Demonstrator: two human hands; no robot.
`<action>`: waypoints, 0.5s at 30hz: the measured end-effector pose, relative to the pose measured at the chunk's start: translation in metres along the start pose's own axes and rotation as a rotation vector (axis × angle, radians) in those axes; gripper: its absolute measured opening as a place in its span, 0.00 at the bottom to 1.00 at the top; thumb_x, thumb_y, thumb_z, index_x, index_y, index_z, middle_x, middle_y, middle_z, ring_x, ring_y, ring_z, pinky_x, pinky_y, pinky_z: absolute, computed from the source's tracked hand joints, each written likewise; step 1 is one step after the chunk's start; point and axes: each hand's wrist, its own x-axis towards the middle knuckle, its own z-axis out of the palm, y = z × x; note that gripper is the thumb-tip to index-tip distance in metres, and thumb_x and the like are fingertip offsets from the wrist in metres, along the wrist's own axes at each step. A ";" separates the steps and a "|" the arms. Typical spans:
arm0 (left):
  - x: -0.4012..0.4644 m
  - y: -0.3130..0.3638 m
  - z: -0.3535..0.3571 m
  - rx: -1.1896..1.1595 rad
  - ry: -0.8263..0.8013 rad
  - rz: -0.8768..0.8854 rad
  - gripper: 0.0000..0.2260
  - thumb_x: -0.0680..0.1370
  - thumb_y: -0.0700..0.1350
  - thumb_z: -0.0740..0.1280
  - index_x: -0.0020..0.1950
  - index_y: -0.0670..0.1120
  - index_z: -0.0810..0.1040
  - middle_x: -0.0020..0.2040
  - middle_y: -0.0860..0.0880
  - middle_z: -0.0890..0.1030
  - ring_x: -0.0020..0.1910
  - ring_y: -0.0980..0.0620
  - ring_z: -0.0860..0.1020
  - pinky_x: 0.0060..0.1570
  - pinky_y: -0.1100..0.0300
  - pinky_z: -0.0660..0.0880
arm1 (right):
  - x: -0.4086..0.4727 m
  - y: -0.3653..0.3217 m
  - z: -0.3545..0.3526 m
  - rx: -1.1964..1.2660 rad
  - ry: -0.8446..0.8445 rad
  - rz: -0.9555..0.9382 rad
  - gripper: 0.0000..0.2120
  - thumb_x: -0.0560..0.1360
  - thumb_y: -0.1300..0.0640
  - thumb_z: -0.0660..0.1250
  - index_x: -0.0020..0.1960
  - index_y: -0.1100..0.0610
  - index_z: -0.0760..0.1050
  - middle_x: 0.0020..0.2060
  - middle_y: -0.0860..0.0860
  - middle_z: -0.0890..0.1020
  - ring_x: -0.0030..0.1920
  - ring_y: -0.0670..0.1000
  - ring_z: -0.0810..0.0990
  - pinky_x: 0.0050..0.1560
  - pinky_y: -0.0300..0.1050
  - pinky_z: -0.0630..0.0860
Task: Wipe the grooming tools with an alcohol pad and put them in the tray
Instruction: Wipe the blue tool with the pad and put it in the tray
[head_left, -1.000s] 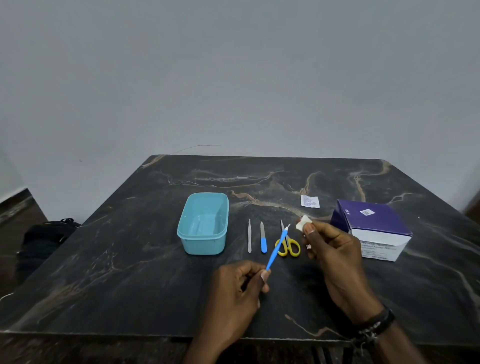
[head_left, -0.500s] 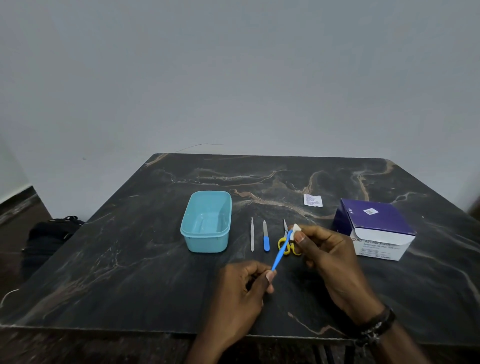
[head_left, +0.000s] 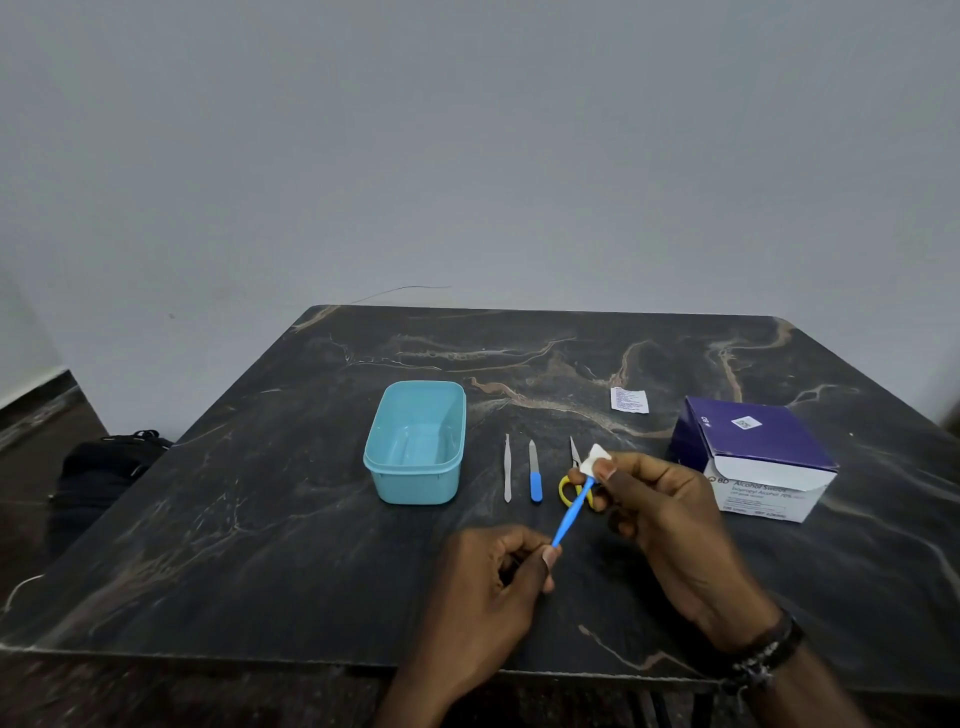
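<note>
My left hand pinches the lower end of a thin blue-handled tool that slants up to the right. My right hand pinches a white alcohol pad folded around the tool's upper tip. On the dark marble table lie silver tweezers, a blue-handled nail file and yellow-handled scissors, partly hidden behind the tool and my right hand. The light blue tray stands to their left with nothing visible inside.
A purple and white box of alcohol swabs stands open at the right. A torn white sachet lies behind the tools. A black bag sits on the floor to the left. The table's front edge is close to me.
My right hand has brought the pad leftward onto the tip of the blue tool and closed it around the tip. My left hand has held the tool steady.
</note>
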 end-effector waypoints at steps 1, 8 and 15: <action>0.000 0.000 0.000 -0.008 0.005 -0.004 0.06 0.77 0.46 0.68 0.42 0.48 0.83 0.32 0.50 0.83 0.27 0.60 0.75 0.31 0.57 0.73 | 0.000 -0.001 0.000 0.015 0.011 0.004 0.07 0.74 0.61 0.68 0.40 0.59 0.84 0.41 0.58 0.87 0.31 0.45 0.76 0.30 0.38 0.65; 0.001 -0.001 -0.001 -0.041 0.029 -0.028 0.05 0.76 0.46 0.69 0.41 0.50 0.83 0.32 0.50 0.83 0.27 0.62 0.76 0.32 0.58 0.73 | -0.002 -0.001 -0.001 -0.059 -0.039 0.020 0.09 0.72 0.59 0.69 0.47 0.65 0.82 0.45 0.60 0.86 0.31 0.46 0.75 0.30 0.40 0.64; 0.001 -0.001 -0.001 -0.065 0.032 -0.022 0.05 0.76 0.45 0.69 0.41 0.50 0.83 0.33 0.49 0.84 0.26 0.62 0.75 0.31 0.59 0.72 | -0.005 -0.003 0.000 -0.125 -0.103 0.028 0.13 0.68 0.53 0.71 0.46 0.62 0.84 0.43 0.60 0.86 0.31 0.46 0.74 0.30 0.39 0.63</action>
